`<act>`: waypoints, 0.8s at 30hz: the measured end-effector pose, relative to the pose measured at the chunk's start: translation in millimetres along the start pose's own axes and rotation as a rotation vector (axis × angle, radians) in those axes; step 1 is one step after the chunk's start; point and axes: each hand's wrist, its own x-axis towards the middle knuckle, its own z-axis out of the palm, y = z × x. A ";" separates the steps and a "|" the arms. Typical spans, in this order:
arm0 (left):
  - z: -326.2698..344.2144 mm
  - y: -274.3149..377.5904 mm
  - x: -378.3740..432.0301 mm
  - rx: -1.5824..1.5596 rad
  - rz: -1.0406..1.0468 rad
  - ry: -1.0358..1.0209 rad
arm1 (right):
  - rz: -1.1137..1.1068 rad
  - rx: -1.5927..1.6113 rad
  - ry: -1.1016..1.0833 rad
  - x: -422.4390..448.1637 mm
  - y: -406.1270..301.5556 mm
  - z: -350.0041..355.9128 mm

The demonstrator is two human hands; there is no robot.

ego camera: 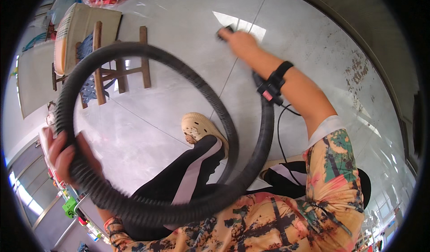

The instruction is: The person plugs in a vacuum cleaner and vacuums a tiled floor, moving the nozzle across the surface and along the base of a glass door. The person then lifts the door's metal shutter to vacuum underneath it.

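Note:
A thick black corrugated hose [201, 203] loops in front of my body and across my lap. My left hand [63, 156] is closed around it at the left side of the loop, blurred by motion. My right hand [243, 44] reaches out over the floor, gripping a dark blurred piece [225, 33]. One end of the hose rises beneath my right forearm; whether it joins that piece is hidden. A black strapped device [273, 82] with a thin cable sits on my right forearm.
At upper left, a wooden folding stool [98, 64] with blue webbing stands beside a padded beige box-like piece [89, 33]. My beige clog [201, 127] rests on the grey tile floor [161, 101]. Brown stains [356, 69] mark the floor at right, near a dark panel [362, 20].

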 end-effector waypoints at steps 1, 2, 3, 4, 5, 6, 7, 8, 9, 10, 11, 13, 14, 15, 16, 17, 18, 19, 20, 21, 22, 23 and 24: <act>30.6 -6.5 -11.3 -0.105 0.087 0.010 | 0.139 -0.138 -0.013 0.5 29.4 -24.9; 47.7 1.3 -10.2 -0.147 0.080 -0.010 | 0.127 -0.149 -0.028 -8.1 42.3 -35.8; 62.6 12.2 -8.3 -0.190 0.074 -0.030 | 0.116 -0.161 -0.043 -17.9 49.0 -42.1; 45.9 14.6 -1.0 -0.168 0.067 -0.101 | -0.030 -0.046 -0.128 -30.3 18.0 -27.7; 75.9 15.8 -8.9 -0.263 0.045 -0.080 | -0.086 -0.049 -0.222 -69.4 24.5 -13.7; 83.8 15.4 -5.9 -0.276 0.033 -0.115 | -0.087 0.031 -0.361 -100.6 10.8 0.3; 60.6 9.1 3.0 -0.223 0.050 -0.188 | -0.150 0.167 -0.493 -120.5 -29.0 17.3; 56.5 4.8 1.2 -0.236 0.028 -0.245 | -0.279 0.167 -0.491 -141.3 -42.6 18.6; 98.5 7.0 -9.1 -0.359 0.013 -0.233 | -0.302 0.092 -0.501 -165.0 -12.3 11.3; 113.1 11.5 -12.4 -0.430 -0.021 -0.244 | -0.151 0.051 -0.544 -160.3 -2.6 2.0; 117.6 11.2 -13.7 -0.428 -0.018 -0.269 | -0.012 0.016 -0.578 -145.7 5.9 -13.6; 121.3 10.4 -3.0 -0.458 -0.035 -0.347 | 0.175 0.021 -0.259 -115.0 65.6 -44.7; 125.2 10.8 2.2 -0.453 -0.040 -0.426 | 0.299 -0.067 -0.150 -101.6 99.5 -64.5; 123.0 9.0 5.7 -0.431 -0.053 -0.516 | 0.354 -0.105 -0.110 -89.3 106.9 -92.6; 125.6 8.6 10.9 -0.423 -0.055 -0.593 | 0.462 -0.132 -0.113 -83.4 122.8 -106.0; 133.6 3.0 5.4 -0.414 -0.026 -0.715 | 0.401 -0.120 -0.130 -84.5 124.7 -95.8; 142.3 -2.1 -2.5 -0.358 -0.014 -0.808 | 0.341 -0.110 -0.147 -87.0 120.3 -74.1; 148.2 -9.4 -13.7 -0.286 -0.011 -0.910 | 0.266 -0.088 -0.169 -83.1 107.7 -54.9; 153.0 -21.2 -29.7 -0.192 -0.053 -0.976 | 0.180 -0.117 -0.315 -77.9 65.1 -41.8; 162.6 -32.5 -44.0 -0.108 -0.090 -1.029 | 0.104 -0.158 -0.456 -74.0 30.4 -36.9; 171.9 -35.9 -44.3 -0.031 -0.117 -1.075 | 0.096 -0.149 -0.466 -68.2 27.0 -38.4; 179.9 -36.9 -44.6 0.003 -0.157 -1.126 | 0.085 -0.137 -0.477 -63.3 24.6 -40.0; 186.8 -36.7 -44.0 0.040 -0.199 -1.179 | 0.072 -0.125 -0.488 -59.4 23.3 -41.6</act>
